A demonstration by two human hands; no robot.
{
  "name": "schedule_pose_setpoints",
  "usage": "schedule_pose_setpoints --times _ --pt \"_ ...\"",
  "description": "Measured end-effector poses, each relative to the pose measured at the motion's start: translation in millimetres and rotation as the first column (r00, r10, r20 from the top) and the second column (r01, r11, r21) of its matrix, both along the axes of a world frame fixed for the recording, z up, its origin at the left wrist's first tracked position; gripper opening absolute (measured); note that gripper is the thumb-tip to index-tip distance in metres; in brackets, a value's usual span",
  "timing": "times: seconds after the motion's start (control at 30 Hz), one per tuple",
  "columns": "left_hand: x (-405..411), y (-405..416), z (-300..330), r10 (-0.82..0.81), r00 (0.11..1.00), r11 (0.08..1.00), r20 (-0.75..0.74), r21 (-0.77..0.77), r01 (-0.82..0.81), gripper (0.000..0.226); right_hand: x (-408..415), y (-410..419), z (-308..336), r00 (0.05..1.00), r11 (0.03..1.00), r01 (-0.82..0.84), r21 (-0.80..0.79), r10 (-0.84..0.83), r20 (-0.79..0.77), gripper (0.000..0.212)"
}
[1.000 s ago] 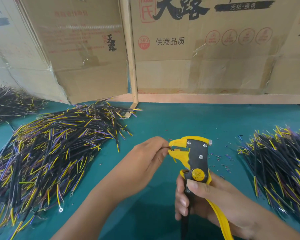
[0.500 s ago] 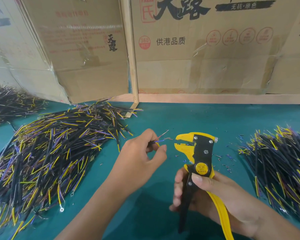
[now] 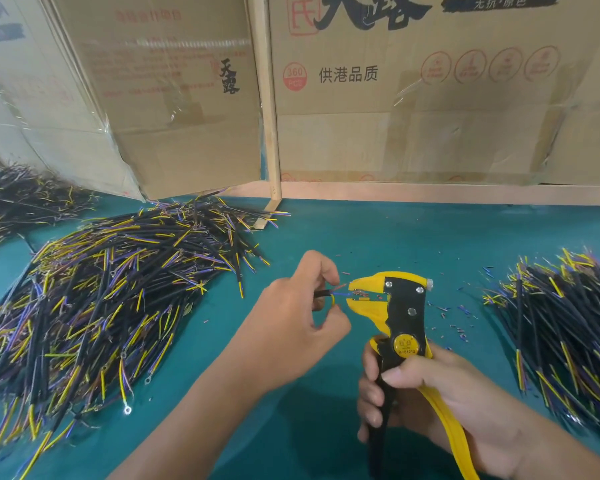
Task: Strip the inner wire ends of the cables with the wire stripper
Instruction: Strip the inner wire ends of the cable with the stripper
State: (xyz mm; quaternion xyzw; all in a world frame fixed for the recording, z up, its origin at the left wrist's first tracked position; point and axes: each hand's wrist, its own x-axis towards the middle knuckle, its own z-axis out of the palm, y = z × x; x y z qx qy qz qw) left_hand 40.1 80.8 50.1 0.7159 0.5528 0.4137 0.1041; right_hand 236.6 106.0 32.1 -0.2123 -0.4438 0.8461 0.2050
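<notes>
My left hand pinches a short black cable near its end, with a blue inner wire pointing right and a yellow one bent down under my fingers. The blue wire's tip reaches the jaws of the yellow and black wire stripper, which stands upright just right of that hand. My right hand is wrapped around the stripper's black and yellow handles. The jaws stand slightly apart.
A large heap of black cables with yellow and purple wire ends covers the green table at left. Another heap lies at right, a third at far left. Cardboard boxes wall off the back. Insulation scraps lie near the stripper.
My left hand first pulled the cable away from the jaws, then brought the blue wire back to them. The stripper tilted upright and shifted slightly right.
</notes>
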Motion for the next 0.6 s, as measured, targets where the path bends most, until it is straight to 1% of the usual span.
schedule_pose_setpoints --times 0.17,0.33,0.6 --pt "0.9 -0.2 -0.3 -0.006 0.999 1.000 -0.042 -0.001 0.006 0.023 0.6 -0.3 -1.3 1.000 0.999 -0.019 0.030 0.019 -0.005 0.017" --pt "2.0 -0.3 -0.5 0.021 0.997 1.000 -0.073 -0.006 -0.021 0.023 -0.3 0.4 -4.4 1.000 0.999 -0.024 0.047 0.024 -0.006 0.018" --pt "6.5 -1.8 0.2 0.032 0.998 0.998 -0.059 -0.058 -0.035 0.025 -1.2 1.2 -7.2 0.999 0.997 -0.038 0.064 0.037 0.015 0.017"
